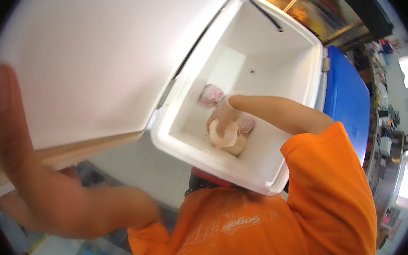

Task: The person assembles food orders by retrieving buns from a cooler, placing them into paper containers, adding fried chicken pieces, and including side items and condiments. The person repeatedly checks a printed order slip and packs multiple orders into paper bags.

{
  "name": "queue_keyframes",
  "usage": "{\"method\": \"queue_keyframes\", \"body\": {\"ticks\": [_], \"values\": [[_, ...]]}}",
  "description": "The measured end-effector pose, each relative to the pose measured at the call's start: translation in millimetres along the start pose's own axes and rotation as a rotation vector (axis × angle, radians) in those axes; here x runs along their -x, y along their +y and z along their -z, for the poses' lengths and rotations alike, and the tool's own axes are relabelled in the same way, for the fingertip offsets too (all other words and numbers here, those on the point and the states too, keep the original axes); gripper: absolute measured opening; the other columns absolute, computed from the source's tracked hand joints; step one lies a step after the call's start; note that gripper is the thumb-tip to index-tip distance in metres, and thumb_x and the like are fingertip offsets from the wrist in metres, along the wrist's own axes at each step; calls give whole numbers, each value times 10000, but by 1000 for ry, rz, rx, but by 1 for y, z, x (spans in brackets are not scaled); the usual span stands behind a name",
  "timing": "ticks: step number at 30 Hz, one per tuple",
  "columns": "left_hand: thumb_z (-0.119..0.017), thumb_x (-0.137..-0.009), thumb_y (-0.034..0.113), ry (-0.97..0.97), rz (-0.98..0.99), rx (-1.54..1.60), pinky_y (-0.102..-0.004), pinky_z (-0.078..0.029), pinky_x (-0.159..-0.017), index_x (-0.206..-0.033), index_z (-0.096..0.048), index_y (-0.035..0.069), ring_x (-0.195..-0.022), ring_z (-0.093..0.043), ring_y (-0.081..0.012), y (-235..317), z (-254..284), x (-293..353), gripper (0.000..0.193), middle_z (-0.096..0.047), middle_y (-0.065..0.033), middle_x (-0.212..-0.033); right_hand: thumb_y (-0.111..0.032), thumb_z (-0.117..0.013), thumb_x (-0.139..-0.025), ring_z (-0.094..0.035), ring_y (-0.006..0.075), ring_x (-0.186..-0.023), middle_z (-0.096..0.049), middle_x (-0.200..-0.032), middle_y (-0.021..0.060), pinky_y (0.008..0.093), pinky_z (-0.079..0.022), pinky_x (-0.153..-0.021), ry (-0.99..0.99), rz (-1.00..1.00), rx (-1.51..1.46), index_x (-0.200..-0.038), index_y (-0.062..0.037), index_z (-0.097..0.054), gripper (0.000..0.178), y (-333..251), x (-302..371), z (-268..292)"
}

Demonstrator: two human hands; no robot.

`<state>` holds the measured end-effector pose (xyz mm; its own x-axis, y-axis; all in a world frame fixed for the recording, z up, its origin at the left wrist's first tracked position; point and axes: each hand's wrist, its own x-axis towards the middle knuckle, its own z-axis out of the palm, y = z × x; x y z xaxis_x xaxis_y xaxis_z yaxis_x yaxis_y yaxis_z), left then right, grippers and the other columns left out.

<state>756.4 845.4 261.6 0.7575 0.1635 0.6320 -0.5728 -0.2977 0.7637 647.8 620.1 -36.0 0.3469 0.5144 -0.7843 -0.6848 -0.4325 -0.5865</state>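
Note:
The white lid [100, 47] of a chest cooler stands raised on the left. My left hand [41, 186] grips its lower edge, one long digit stretched up over the lid's inner face and the other fingers partly hidden below. My right hand [226, 112], in a thin clear glove, reaches down into the white cooler [174, 135]. Its fingers close on a pale round lump [223, 135], though the far fingertips are hidden. Beside it lie a red-and-white wrapped bundle [211, 95], another reddish bundle [247, 124] and a second pale lump [237, 147].
A blue panel [347, 100] stands against the cooler's right side, near a metal latch [326, 64]. A black strap [263, 12] hangs over the far rim. Beyond is a lit glass-fronted cabinet [302, 10]. Cluttered shelves [384, 122] line the right side.

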Motion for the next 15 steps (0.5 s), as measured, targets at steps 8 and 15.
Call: {"method": "queue_keyframes", "body": {"ticks": [8,15], "values": [[-888,-735,340,-18,9,-62,-464,-571,-977,-1315,-606,-28,-1099,-672,-336,-18,36,-22,743,-629,-250,-1265,-273,-768,-723,-663,331,-951,-610,-1181,176,447,-583,-718,853,580,-373,-1357,-105,-491,712,34,357,-75],[-859,-766,377,-93,-153,-58,-437,-548,-1008,-1304,-618,-33,-1126,-660,-310,-56,43,-56,718,-641,-234,-1266,-232,-733,-748,-710,373,-808,-598,-1130,192,476,-630,-527,1472,624,-908,-1349,-87,-420,694,199,427,-199]]}}
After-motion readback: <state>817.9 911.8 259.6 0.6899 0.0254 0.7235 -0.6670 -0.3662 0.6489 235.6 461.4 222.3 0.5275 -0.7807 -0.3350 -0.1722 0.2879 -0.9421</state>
